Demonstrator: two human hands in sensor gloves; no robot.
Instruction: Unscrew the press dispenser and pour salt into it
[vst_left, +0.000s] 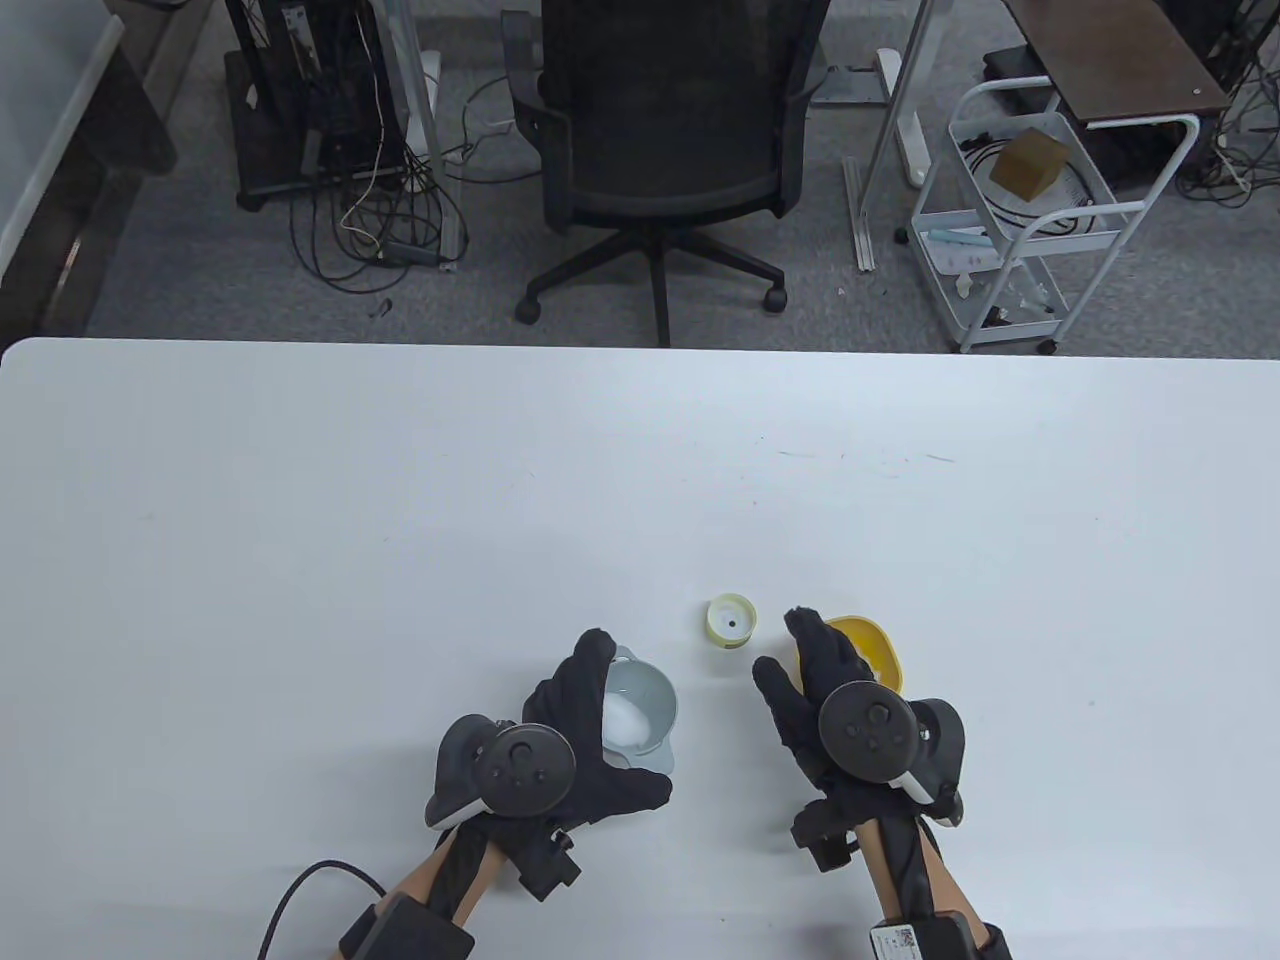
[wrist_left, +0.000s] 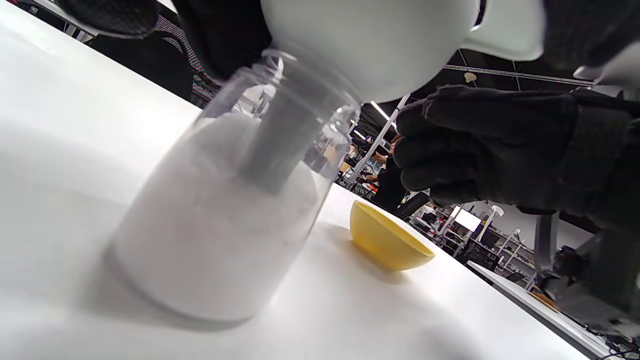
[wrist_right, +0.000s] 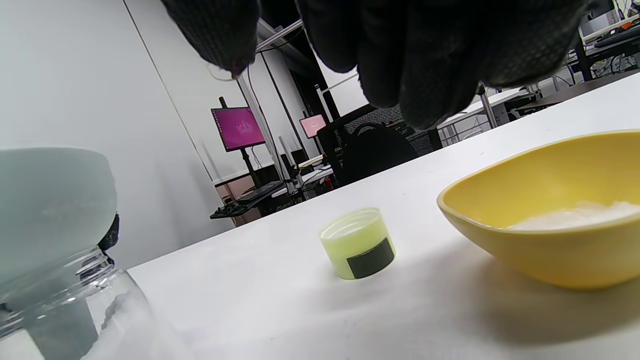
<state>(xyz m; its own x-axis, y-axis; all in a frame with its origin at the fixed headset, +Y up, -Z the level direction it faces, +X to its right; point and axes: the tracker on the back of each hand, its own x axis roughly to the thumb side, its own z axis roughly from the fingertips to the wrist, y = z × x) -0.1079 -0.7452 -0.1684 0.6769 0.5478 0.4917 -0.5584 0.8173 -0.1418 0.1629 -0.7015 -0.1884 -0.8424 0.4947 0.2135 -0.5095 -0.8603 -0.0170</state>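
Observation:
My left hand grips a pale blue-grey bowl with white salt in it. It holds the bowl tilted on the open mouth of the clear dispenser jar. The jar stands on the table, largely filled with salt, and a grey tube shows inside it. In the table view the jar is hidden under the bowl. The yellow-green dispenser cap lies apart on the table, open side up, and also shows in the right wrist view. My right hand hovers open and empty over the near edge of a yellow bowl.
The yellow bowl holds some salt and stands right of the cap. The white table stretches far to the left, right and back. An office chair and a white cart stand beyond its far edge.

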